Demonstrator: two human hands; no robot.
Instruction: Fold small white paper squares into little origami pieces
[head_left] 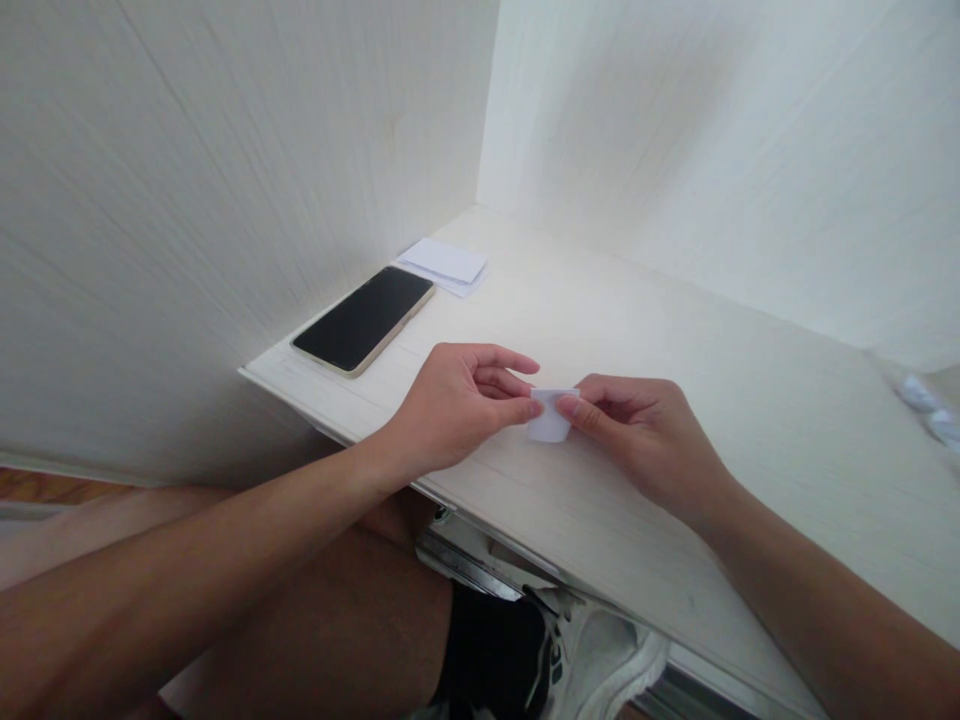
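A small piece of white paper [550,428] is held up between my two hands, just above the pale tabletop. My left hand [469,405] pinches its left side between thumb and fingers, with the index finger stretched out above it. On the other side, my right hand [637,425] grips the paper, its thumb pressed on the near face and its fingers behind. The back of the paper is hidden from me, so I cannot tell whether it is folded.
A smartphone [365,318] in a light case lies near the table's left edge by the wall. Beyond it rest white paper sheets [446,260], stacked. Crumpled white objects [930,400] sit at the far right. Below the table edge are my leg and a white shoe [600,645].
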